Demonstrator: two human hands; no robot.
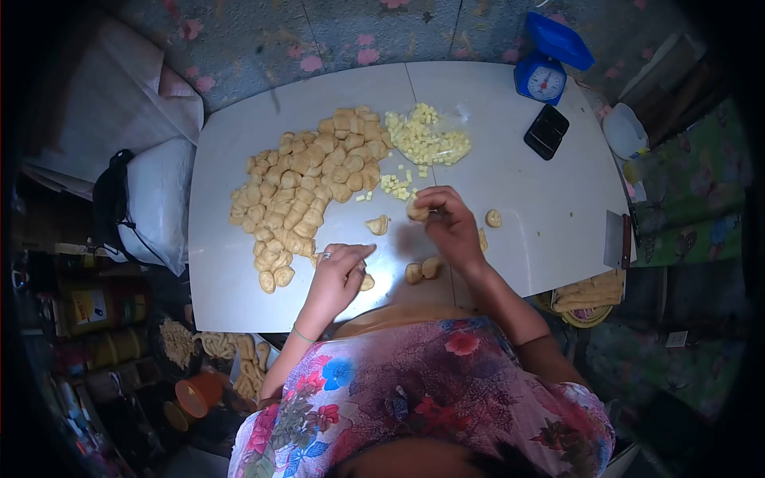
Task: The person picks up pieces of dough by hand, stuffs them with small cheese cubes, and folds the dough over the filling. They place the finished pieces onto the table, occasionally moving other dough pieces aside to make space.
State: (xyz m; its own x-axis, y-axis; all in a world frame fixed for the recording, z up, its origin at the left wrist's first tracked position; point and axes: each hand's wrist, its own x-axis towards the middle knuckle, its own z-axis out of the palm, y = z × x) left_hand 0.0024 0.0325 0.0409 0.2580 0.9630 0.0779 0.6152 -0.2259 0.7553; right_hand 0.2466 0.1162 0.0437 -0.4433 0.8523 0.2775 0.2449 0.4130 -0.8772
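On the white table lies a large heap of small tan dough pieces, with a pile of pale yellow cubes to its right. My right hand pinches one dough piece near a few loose cubes. My left hand rests on the table with fingers curled over another dough piece at the heap's near edge. Loose dough pieces lie between and beside the hands: one ahead, two near my right wrist, one to the right.
A blue kitchen scale and a black phone sit at the table's far right. A metal scraper lies at the right edge. A basket of dough strips stands below it. Jars, an orange lid and more shaped dough crowd the floor at left.
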